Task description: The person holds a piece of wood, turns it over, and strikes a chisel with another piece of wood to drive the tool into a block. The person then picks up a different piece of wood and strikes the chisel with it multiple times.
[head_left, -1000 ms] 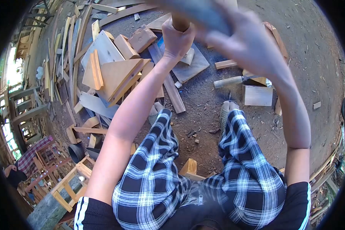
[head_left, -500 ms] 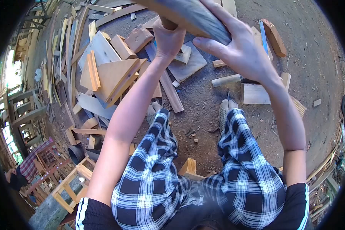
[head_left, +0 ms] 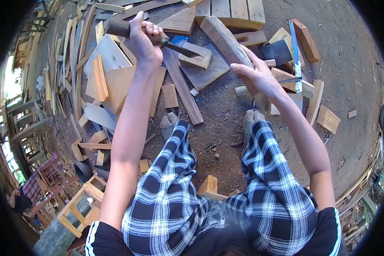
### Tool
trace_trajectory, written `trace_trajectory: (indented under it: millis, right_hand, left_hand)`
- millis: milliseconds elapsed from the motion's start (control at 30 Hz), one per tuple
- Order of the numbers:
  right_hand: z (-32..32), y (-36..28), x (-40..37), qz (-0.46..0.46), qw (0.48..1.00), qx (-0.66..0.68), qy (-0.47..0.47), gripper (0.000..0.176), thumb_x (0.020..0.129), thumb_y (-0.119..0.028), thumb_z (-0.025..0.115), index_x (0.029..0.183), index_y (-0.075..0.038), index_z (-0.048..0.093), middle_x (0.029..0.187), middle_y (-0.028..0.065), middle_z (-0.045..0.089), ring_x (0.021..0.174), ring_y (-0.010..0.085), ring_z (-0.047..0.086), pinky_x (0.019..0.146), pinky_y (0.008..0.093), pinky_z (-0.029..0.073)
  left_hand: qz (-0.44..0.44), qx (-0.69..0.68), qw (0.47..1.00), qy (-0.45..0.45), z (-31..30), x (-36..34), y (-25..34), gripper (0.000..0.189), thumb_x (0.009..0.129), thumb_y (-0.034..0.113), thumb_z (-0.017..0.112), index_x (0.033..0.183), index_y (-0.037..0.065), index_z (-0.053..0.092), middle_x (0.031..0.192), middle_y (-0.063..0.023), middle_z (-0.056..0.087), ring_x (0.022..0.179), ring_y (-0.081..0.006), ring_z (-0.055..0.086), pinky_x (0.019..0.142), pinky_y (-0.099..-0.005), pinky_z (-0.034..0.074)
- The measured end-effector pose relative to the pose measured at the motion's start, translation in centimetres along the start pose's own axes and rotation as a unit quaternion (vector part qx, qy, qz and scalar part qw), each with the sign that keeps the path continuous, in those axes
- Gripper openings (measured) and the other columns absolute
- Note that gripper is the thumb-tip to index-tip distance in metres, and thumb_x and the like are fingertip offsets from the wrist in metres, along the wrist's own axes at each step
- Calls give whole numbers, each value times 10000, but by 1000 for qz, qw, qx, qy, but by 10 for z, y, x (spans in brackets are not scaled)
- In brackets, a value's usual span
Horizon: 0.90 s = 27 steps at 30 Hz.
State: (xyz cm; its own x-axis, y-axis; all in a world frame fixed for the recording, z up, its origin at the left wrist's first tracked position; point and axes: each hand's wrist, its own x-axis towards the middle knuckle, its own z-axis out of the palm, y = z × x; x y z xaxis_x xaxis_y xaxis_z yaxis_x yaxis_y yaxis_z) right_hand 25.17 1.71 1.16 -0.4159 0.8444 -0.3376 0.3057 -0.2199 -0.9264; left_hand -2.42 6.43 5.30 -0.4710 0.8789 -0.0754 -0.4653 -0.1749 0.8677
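Observation:
My left hand (head_left: 146,42) is closed round the dark handle of a chisel (head_left: 185,51), knuckles up. The steel blade points right and slightly down, passing above a small wooden block (head_left: 196,57) on a flat board (head_left: 209,72). My right hand (head_left: 260,74) grips the near end of a thick wooden piece (head_left: 226,42). Its thumb lies on the near face, and the fingers are partly hidden behind. The wooden piece is tilted, its far end up and to the left. The chisel tip and the wooden piece are apart.
Wood offcuts (head_left: 113,81) are heaped on the left. A slatted wooden piece (head_left: 230,13) lies ahead. On the right are a blue-edged saw (head_left: 293,40), a dark square plate (head_left: 277,51) and a brown block (head_left: 306,40). A person sits near a wooden frame (head_left: 79,209) at far left.
The wooden piece has come down and away from the camera with my right hand. My left hand has moved left and up, and the chisel blade now shows clear of the wood.

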Motion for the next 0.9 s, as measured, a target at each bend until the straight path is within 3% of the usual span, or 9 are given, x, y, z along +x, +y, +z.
trace_trajectory:
  millis: [333, 433, 567, 667, 733, 767, 800, 867, 900]
  right_hand:
    - [11, 18, -7, 96, 995, 21, -15, 853, 863, -473, 668, 1537, -101, 302, 1455, 163, 446, 1346, 258, 431, 1128, 395, 309]
    - [17, 27, -12, 108, 991, 76, 4, 776, 865, -396, 676, 1485, -55, 357, 1319, 156, 561, 1177, 228, 549, 1004, 348, 420]
    - [25, 45, -15, 88, 994, 61, 24, 763, 860, -402, 674, 1455, -30, 377, 1290, 175, 574, 1118, 235, 575, 959, 350, 449]
    - [27, 51, -19, 113, 991, 62, 30, 849, 848, -436, 685, 1490, -7, 332, 1325, 197, 554, 1164, 241, 556, 982, 351, 441]
    - [25, 58, -17, 90, 995, 45, 23, 879, 836, -464, 687, 1495, -4, 331, 1383, 218, 519, 1251, 280, 526, 1048, 368, 403]
    - [24, 55, -18, 96, 994, 39, 28, 882, 834, -468, 687, 1497, -9, 330, 1393, 222, 513, 1268, 288, 516, 1061, 371, 392]
    - [23, 52, -19, 100, 994, 34, 31, 886, 831, -473, 687, 1500, -15, 328, 1404, 226, 506, 1285, 296, 507, 1075, 373, 381]
    - [23, 55, -20, 93, 994, 28, 49, 885, 828, -468, 687, 1500, -19, 328, 1406, 231, 506, 1283, 304, 511, 1074, 376, 384]
    - [23, 56, -21, 84, 994, 23, 65, 883, 825, -464, 687, 1501, -24, 327, 1407, 235, 505, 1280, 311, 515, 1073, 378, 387]
  left_hand:
    - [-86, 155, 980, -90, -19, -4, -8, 184, 862, 163, 721, 807, 76, 568, 547, 7, 491, 447, -88, 480, 448, -267, 409]
    - [-125, 227, 960, -109, -20, -25, -22, 166, 858, 160, 731, 873, 49, 608, 552, 25, 489, 450, -69, 476, 433, -238, 392]
    - [-159, 282, 938, -122, -41, -35, -47, 315, 894, 262, 736, 1054, 61, 555, 628, 24, 490, 494, -80, 480, 488, -254, 424]
    - [-70, 398, 904, -139, -39, -44, -60, 511, 907, 336, 725, 1249, 61, 463, 697, 10, 522, 539, -82, 515, 506, -257, 448]
    - [-14, 515, 842, -160, -41, -48, -68, 746, 892, 333, 745, 1409, 48, 290, 833, -68, 588, 640, -185, 576, 673, -366, 534]
    - [2, 523, 834, -175, -48, -49, -73, 823, 893, 247, 736, 1491, 80, 195, 1042, -156, 568, 944, -286, 599, 886, -432, 493]
    - [1, 520, 835, -178, -61, -47, -82, 823, 893, 247, 736, 1491, 80, 195, 1042, -156, 568, 944, -286, 599, 886, -432, 493]
    - [199, 648, 723, -135, -78, -44, -91, 814, 890, 125, 682, 1514, 92, 161, 1277, -234, 449, 1207, -355, 483, 1001, -454, 423]
    - [76, 605, 789, -77, -81, -47, -89, 849, 862, 19, 606, 1544, 78, 105, 1437, -280, 272, 1337, -431, 334, 1089, -459, 340]
